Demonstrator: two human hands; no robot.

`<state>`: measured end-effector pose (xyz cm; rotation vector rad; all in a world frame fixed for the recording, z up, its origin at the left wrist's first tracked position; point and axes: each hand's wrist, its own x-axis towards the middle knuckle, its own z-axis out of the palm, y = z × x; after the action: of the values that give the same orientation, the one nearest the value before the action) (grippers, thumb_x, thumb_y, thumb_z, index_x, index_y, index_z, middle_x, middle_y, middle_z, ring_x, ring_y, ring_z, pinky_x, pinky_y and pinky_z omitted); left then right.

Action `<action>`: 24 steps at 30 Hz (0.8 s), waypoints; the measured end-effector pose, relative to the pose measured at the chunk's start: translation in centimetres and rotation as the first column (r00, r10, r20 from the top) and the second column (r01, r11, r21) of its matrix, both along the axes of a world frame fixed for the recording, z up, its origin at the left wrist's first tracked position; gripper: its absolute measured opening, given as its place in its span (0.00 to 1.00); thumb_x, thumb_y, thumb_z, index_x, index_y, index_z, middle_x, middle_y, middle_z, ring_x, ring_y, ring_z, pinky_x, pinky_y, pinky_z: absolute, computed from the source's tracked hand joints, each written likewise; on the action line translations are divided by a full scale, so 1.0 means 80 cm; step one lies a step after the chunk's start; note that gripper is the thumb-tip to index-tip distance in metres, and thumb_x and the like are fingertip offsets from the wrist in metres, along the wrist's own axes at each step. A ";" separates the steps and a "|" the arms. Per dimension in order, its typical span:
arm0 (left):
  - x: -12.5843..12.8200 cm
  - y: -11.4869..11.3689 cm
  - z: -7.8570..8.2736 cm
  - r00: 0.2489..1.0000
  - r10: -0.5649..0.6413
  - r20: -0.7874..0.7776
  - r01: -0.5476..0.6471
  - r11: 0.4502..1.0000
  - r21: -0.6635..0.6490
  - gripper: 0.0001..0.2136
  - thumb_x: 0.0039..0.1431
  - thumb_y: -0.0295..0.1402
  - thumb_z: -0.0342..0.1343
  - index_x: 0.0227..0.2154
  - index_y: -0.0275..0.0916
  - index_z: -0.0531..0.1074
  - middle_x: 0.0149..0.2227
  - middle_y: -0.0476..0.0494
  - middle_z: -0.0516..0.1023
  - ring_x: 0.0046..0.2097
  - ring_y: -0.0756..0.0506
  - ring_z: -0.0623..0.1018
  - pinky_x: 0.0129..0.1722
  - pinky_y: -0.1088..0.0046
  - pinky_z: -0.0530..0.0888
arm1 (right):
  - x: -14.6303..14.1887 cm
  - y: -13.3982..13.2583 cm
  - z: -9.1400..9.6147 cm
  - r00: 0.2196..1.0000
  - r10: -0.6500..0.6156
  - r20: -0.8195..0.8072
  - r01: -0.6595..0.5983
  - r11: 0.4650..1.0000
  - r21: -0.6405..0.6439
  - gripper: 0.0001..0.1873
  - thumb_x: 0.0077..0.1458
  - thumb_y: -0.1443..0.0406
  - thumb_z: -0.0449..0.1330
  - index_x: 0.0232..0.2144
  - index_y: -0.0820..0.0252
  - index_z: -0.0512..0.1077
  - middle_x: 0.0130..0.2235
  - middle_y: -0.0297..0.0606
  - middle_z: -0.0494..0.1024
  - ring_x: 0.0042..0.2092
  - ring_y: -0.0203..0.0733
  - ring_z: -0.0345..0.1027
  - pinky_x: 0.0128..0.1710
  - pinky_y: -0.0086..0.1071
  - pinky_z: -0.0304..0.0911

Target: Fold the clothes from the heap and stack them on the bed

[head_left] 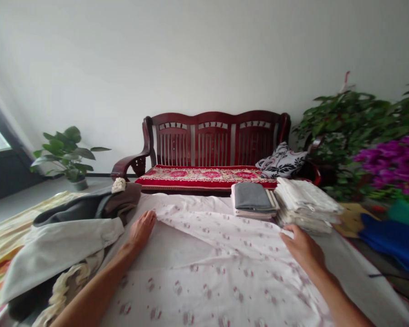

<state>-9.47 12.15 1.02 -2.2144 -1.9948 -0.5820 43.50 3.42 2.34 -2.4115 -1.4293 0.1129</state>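
A white cloth (221,268) with a small grey and pink print lies spread before me, its far edge turned over in a loose fold. My left hand (143,228) is closed on the far left corner of this cloth. At the far right corner, my right hand (301,245) pinches the edge between thumb and fingers. Just beyond the right hand sit a folded stack with a grey piece on top (252,197) and a stack of folded white cloths (308,200). Beside my left arm is a heap of grey, dark and cream clothes (64,245).
A dark red wooden bench (213,141) with a floral red cover stands behind, a patterned cushion (282,161) at its right end. Potted plants stand at left (68,154) and right (347,131), with purple flowers (393,163). Blue cloth (391,243) lies at the right.
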 end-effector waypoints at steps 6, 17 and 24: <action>-0.010 -0.012 -0.001 0.994 -0.103 -0.033 0.101 0.994 -0.048 0.14 0.60 0.24 0.43 0.36 0.40 0.74 0.43 0.41 0.80 0.49 0.41 0.77 0.52 0.66 0.69 | 0.006 -0.002 0.003 0.988 0.070 0.141 -0.062 0.996 -0.056 0.20 0.62 0.55 0.50 0.49 0.57 0.73 0.47 0.45 0.79 0.46 0.50 0.74 0.40 0.38 0.65; 0.062 0.038 0.035 0.994 0.105 0.028 -0.101 0.988 -0.118 0.19 0.62 0.29 0.47 0.54 0.42 0.73 0.57 0.41 0.76 0.55 0.41 0.75 0.56 0.64 0.69 | -0.123 -0.045 0.006 0.737 0.629 0.247 -0.669 0.732 0.130 0.17 0.62 0.67 0.49 0.48 0.56 0.75 0.50 0.42 0.79 0.53 0.46 0.71 0.54 0.40 0.66; 0.036 0.091 0.031 0.984 0.172 -0.050 -0.178 0.968 -0.174 0.15 0.59 0.39 0.56 0.45 0.39 0.77 0.54 0.34 0.75 0.57 0.34 0.72 0.53 0.61 0.70 | -0.134 -0.058 -0.023 0.633 0.745 0.213 -0.772 0.627 0.104 0.21 0.65 0.57 0.54 0.57 0.49 0.73 0.62 0.39 0.71 0.64 0.50 0.61 0.64 0.49 0.59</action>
<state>-6.61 19.44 3.52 -2.0927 -2.2753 -0.3554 32.77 -1.24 0.48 -1.5220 -2.3387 -0.0107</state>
